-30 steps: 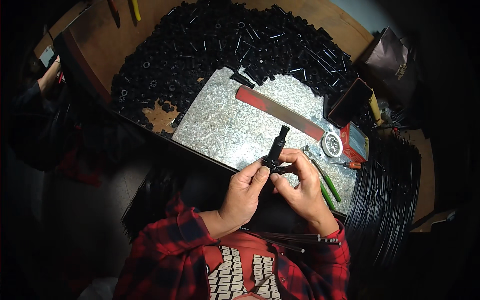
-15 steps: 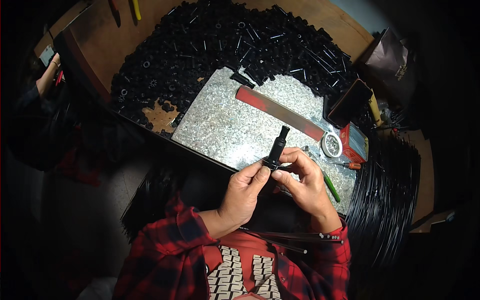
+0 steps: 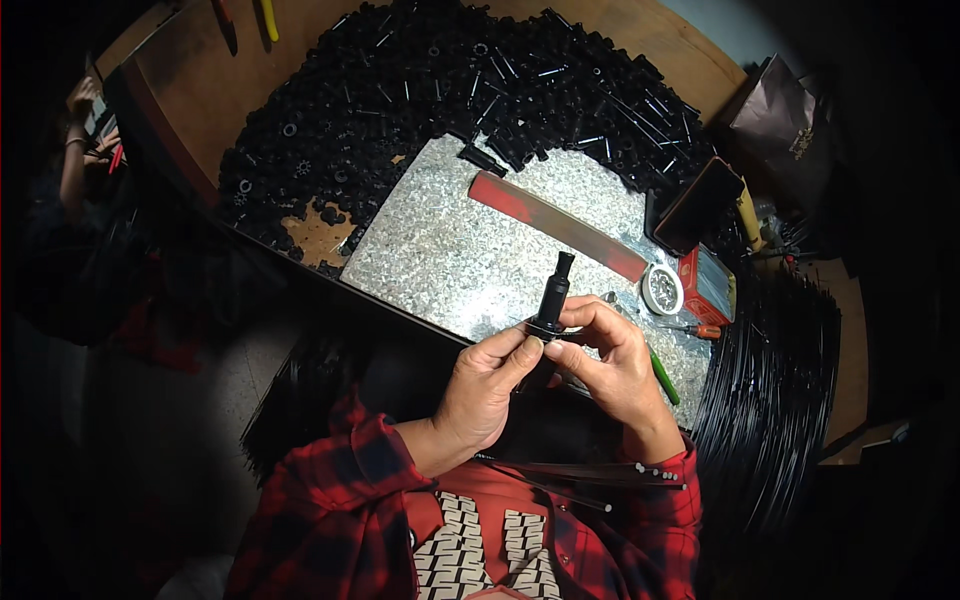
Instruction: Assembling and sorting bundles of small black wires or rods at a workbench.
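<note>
Upright between my hands stands a black plastic tube (image 3: 555,290) with a flared top and a wider collar, which looks like an umbrella runner. My left hand (image 3: 482,392) pinches its base from the left with thumb and forefinger. From the right, my right hand (image 3: 612,372) closes thumb and fingertips on the collar. A thin dark strand, perhaps wire, shows at the collar between the fingers. Thin black rods (image 3: 570,478) with pale tips lie across my lap, below my wrists.
Black tubes and notched rings form a large heap (image 3: 440,90) behind the speckled board (image 3: 430,240). On the board are a red-brown bar (image 3: 555,225), a white bowl of small metal bits (image 3: 662,289) and a green-handled tool (image 3: 664,376). Black rods (image 3: 765,390) hang at right; another person's arm (image 3: 72,165) is far left.
My hands and the umbrella runner stay nearly in place, the runner a touch further left. At the far left, the other person's arm and hand have shifted.
</note>
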### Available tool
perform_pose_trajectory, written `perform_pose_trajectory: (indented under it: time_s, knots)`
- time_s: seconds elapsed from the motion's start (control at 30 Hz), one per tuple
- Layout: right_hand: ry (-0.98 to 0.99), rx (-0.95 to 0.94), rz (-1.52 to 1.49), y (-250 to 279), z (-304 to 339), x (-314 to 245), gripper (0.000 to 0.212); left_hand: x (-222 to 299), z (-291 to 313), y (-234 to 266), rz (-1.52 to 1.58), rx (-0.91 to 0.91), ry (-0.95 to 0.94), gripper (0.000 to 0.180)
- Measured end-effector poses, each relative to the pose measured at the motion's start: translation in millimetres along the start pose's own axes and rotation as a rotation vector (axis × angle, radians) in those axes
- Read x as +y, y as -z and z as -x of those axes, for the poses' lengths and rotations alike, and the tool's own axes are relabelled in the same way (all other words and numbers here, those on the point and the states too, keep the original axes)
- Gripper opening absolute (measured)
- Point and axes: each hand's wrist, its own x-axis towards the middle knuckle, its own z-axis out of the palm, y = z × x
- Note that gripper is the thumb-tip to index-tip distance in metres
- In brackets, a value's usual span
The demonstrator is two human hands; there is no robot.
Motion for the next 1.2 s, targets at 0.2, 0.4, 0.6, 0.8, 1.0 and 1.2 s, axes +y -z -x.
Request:
perform_pose_trajectory:
  time_s: [0.2, 0.4, 0.6, 0.8, 1.0, 1.2]
  knots:
    - [0.029, 0.01, -0.014, -0.2, -1.8, 1.9, 0.021, -2.0, -0.2, -0.2, -0.092, 0.017, -0.057, 0.03]
    - [-0.025, -0.034, -0.063, 5.1, -4.3, -1.7, 0.02, 0.3, -0.6, 0.5, -0.04, -0.04, -0.03, 0.029]
    - [0.012, -0.06, -0.029, 6.5, -5.7, -2.8, 0.016, 2.4, 0.0, -1.3, -0.018, -0.042, -0.016, 0.03]
    - [0.033, -0.069, -0.035, 8.1, -6.6, -0.3, 0.015, 5.8, 0.8, -5.1, -0.021, -0.015, -0.02, 0.029]
    - [0.117, -0.037, 0.066, 8.3, -5.0, 2.5, 0.017, 5.3, 0.7, -6.9, -0.042, -0.03, -0.025, 0.031]
    - [0.114, -0.036, 0.015, 6.2, -5.0, 4.9, 0.014, 1.0, 0.6, -4.3, -0.07, -0.014, -0.051, 0.031]
